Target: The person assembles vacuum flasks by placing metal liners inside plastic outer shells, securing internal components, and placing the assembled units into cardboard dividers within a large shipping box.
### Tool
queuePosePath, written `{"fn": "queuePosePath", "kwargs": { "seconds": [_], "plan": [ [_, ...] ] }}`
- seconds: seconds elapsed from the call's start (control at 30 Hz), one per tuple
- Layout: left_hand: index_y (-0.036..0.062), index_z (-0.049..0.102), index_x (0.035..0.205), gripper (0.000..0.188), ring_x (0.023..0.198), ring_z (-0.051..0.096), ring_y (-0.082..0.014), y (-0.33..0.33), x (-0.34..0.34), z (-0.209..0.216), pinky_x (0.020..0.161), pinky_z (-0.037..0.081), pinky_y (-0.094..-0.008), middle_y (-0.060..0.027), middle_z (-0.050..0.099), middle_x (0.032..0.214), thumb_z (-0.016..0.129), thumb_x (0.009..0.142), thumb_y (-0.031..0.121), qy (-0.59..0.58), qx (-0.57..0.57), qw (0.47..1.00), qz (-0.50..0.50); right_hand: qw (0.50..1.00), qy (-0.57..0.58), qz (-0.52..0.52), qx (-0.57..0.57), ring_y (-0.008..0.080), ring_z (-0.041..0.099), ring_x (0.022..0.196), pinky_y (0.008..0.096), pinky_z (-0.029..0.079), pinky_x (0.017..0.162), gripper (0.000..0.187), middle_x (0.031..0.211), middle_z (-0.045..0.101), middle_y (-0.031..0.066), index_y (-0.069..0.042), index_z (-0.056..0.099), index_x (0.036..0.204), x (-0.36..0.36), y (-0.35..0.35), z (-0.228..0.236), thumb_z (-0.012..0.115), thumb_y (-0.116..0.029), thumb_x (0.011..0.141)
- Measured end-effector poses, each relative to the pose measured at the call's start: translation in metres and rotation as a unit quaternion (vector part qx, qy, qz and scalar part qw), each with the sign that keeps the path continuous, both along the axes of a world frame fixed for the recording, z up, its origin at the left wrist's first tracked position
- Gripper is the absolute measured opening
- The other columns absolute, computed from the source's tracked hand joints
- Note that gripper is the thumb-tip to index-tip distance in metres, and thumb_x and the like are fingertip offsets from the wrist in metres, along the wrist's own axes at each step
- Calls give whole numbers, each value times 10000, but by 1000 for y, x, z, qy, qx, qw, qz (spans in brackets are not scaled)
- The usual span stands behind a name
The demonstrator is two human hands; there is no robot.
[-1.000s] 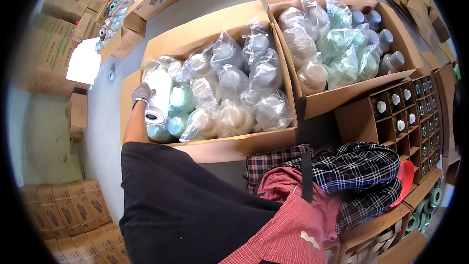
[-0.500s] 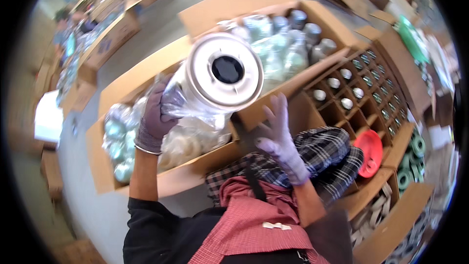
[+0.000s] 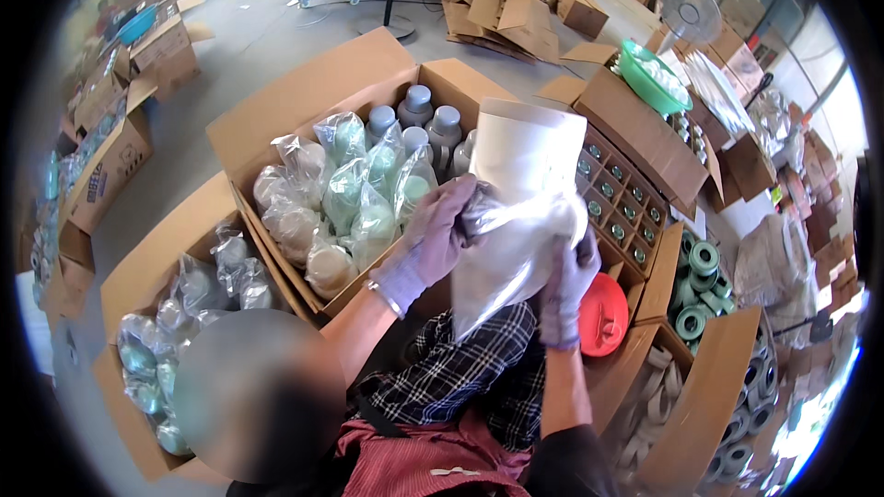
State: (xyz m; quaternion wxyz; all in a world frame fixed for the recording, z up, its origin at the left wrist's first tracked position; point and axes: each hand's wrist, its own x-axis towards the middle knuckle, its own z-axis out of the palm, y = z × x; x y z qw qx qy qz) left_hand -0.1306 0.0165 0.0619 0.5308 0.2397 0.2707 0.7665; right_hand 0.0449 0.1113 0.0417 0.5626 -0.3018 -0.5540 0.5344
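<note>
Both my hands wear greyish-purple gloves. Between them, over my lap, is a large white cylindrical flask (image 3: 527,152). A clear plastic bag (image 3: 502,262) covers its lower part and hangs down in a loose point. My left hand (image 3: 428,239) is closed on the bunched bag edge at the flask's left side. On the right side, my right hand (image 3: 569,290) is closed around the bag against the flask's lower part. Some of its fingers are hidden behind the plastic. The upper part of the flask is bare and leans slightly to the right.
An open carton (image 3: 276,258) holds bagged flasks and grey-capped ones. Another carton (image 3: 124,290) of bagged pieces stands left. At right are a divided box (image 3: 635,230), a red dish (image 3: 603,313), a carton of green rings (image 3: 702,258) and a green basin (image 3: 649,78).
The flask has moved right and turned from its round end facing me to side-on. My right hand, open and apart before, now grips the bag. My view has shifted too.
</note>
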Motion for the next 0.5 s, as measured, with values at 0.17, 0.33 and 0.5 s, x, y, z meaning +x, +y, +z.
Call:
{"fn": "queuePosePath", "kwargs": {
  "seconds": [0.17,0.33,0.5],
  "plan": [
    [11,510,1279,369,988,619,-190,30,-37,-84,929,499,-325,-100,618,1078,521,1018,272,-11,-107,992,60,868,-405,-65,279,204,527,593,326,455,578,158,650,550,32,-73,585,845,-61,123,6,706,-148,776],
    [3,420,1408,501,1157,557,-181,36,-71,-133,1009,452,-332,-114,578,1235,554,1007,270,205,-222,947,107,660,-447,32,603,256,663,721,413,512,637,118,773,662,49,-165,659,891,-176,229,-21,671,-212,782],
    [9,498,1326,350,1010,577,-133,55,-108,-156,889,470,-281,-87,635,1124,528,1004,146,257,-252,916,176,320,-513,202,770,184,659,712,379,468,659,95,745,702,-19,-204,729,798,-227,261,-127,637,-225,789]
  ]
}}
